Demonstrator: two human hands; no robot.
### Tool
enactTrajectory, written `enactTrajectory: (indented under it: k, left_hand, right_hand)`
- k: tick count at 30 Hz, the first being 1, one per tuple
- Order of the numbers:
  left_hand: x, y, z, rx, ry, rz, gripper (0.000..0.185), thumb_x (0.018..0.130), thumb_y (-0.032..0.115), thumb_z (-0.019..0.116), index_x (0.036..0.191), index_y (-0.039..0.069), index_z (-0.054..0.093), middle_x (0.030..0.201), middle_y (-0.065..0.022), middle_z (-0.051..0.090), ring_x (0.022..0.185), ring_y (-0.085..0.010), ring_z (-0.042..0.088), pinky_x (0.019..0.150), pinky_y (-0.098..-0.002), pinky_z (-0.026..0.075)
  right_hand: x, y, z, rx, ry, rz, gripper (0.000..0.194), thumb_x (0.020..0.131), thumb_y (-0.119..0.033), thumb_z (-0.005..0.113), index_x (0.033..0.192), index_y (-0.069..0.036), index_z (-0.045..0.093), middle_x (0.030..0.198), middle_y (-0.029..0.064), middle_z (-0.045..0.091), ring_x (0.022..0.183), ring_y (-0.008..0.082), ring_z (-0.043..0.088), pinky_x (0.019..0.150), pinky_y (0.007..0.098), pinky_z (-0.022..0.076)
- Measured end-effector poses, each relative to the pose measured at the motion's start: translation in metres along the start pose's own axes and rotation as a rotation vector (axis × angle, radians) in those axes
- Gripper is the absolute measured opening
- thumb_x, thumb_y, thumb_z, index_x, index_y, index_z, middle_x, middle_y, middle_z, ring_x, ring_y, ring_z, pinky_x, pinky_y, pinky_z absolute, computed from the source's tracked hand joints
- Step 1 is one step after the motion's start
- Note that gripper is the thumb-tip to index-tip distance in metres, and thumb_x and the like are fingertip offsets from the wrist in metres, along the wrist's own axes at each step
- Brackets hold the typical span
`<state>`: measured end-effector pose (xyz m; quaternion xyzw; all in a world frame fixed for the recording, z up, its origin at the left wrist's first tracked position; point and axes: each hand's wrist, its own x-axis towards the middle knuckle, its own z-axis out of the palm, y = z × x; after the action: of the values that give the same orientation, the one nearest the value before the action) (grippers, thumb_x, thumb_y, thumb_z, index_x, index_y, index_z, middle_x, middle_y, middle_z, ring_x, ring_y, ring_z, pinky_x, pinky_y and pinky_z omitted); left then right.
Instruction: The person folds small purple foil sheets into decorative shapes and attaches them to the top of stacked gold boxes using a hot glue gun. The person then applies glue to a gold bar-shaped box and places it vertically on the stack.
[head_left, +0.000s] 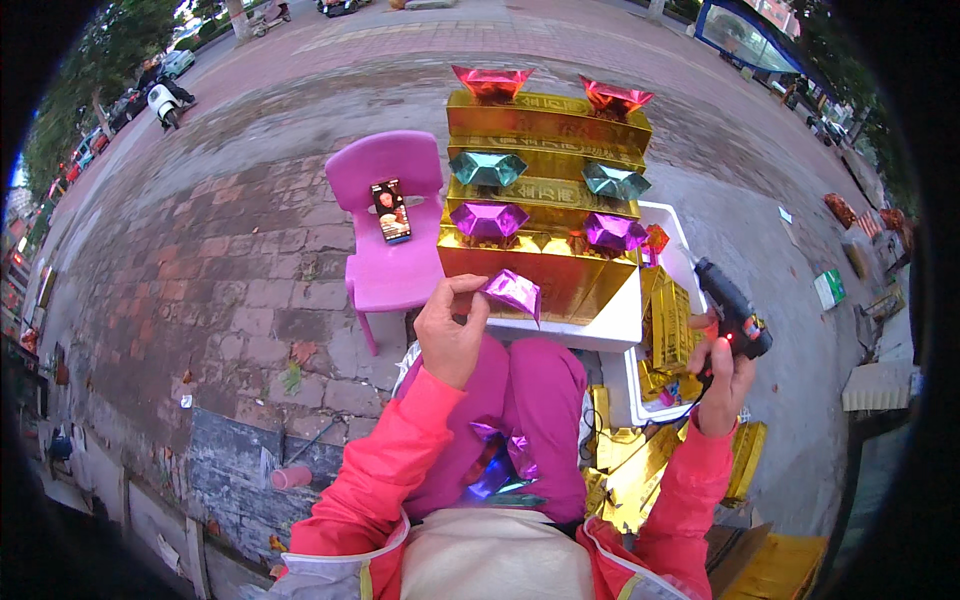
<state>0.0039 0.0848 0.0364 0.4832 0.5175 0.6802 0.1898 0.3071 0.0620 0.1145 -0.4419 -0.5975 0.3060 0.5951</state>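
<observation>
Between thumb and forefinger, my left hand (453, 326) pinches a shiny purple foil ingot (514, 294) by its left tip, in front of a stepped stack of gold foil boxes (536, 277). My right hand (724, 375) grips a black hot glue gun (731, 304), its red light lit and its nozzle pointing up and left. Pairs of red ingots (493, 84), teal ingots (489, 168) and purple ingots (489, 220) sit on the steps. The stack stands on a white foam block (592, 334). More folded foil pieces (495, 469) lie in my lap.
A pink plastic chair (391, 274) at the left bears a phone (391, 211) with a lit screen. Right of the stack, a white foam box (679, 232) holds gold foil boxes (670, 322). Gold foil pieces (626, 480) lie below it. A person rides a white scooter (163, 103) farther off.
</observation>
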Motion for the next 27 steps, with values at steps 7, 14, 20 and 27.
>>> enactTrajectory:
  k: [7,14,20,27]
  left_hand:
    - [0.005,0.025,-0.004,0.150,0.039,0.224,0.026,0.081,-0.008,0.067,0.104,0.003,0.072,0.100,-0.0124,0.070,0.090,-0.0228,0.070,0.073,-0.0296,0.056]
    - [0.001,0.047,-0.009,0.179,0.036,0.312,0.029,0.079,-0.014,0.067,0.102,0.002,0.072,0.098,-0.0112,0.070,0.087,-0.0184,0.069,0.075,-0.0274,0.056]
    - [0.002,0.054,-0.010,0.187,0.040,0.349,0.030,0.077,-0.015,0.068,0.101,0.003,0.072,0.098,-0.0114,0.070,0.087,-0.0187,0.069,0.071,-0.0274,0.056]
    - [0.000,0.056,-0.011,0.203,0.036,0.357,0.031,0.077,-0.016,0.067,0.101,0.003,0.072,0.097,-0.0116,0.070,0.087,-0.0187,0.070,0.070,-0.0270,0.056]
  right_hand:
    - [-0.027,-0.035,0.055,0.036,-0.290,0.171,0.030,0.092,-0.015,0.069,0.117,0.001,0.062,0.087,0.0007,0.062,0.071,0.0056,0.053,0.063,0.0230,0.0431]
    - [-0.035,-0.040,0.072,-0.095,-0.400,0.136,0.027,0.094,-0.018,0.068,0.114,0.000,0.063,0.080,0.0013,0.059,0.067,0.0092,0.052,0.061,0.0259,0.0433]
    - [-0.032,-0.040,0.075,-0.176,-0.410,0.150,0.027,0.094,-0.021,0.068,0.113,-0.002,0.064,0.079,0.0051,0.059,0.066,0.0135,0.053,0.061,0.0286,0.0439]
    - [-0.034,-0.037,0.075,-0.193,-0.427,0.143,0.030,0.096,-0.025,0.066,0.115,-0.002,0.064,0.076,0.0065,0.058,0.064,0.0170,0.054,0.060,0.0313,0.0433]
